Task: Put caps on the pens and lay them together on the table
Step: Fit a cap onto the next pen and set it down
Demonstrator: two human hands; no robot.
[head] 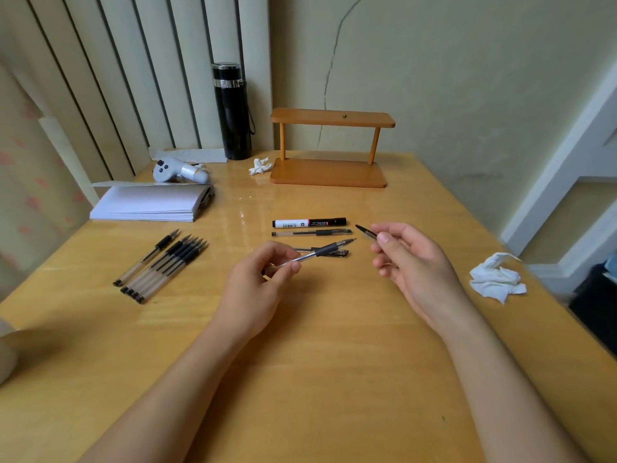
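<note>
Above the table (334,362), our left hand (263,279) pinches an uncapped pen (317,252) by its clear barrel, tip aimed right. Just off that tip, our right hand (410,262), fingers curled, grips a black cap (366,231). Beyond the hands lie capped pens (310,232). Far left of our left hand: uncapped pens (163,265), bunched.
</note>
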